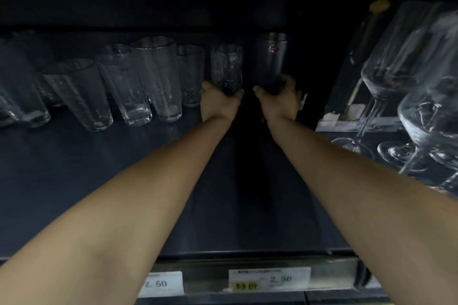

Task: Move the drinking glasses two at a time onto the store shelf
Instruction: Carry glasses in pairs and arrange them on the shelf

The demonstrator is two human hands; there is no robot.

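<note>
Both my arms reach deep into a dark store shelf (124, 193). My left hand (219, 103) grips the base of a clear textured drinking glass (226, 67), held upright near the back. My right hand (280, 101) grips the base of a darker tall glass (271, 57) with a small red sticker, just to the right. A row of several clear tumblers (153, 77) stands on the shelf to the left of my left hand.
Stemmed wine glasses (421, 111) stand at the right beside a boxed glass set (347, 96). Price tags (269, 278) reading 2.50 hang on the shelf's front rail. Bare dark shelf surface lies in front of the tumblers.
</note>
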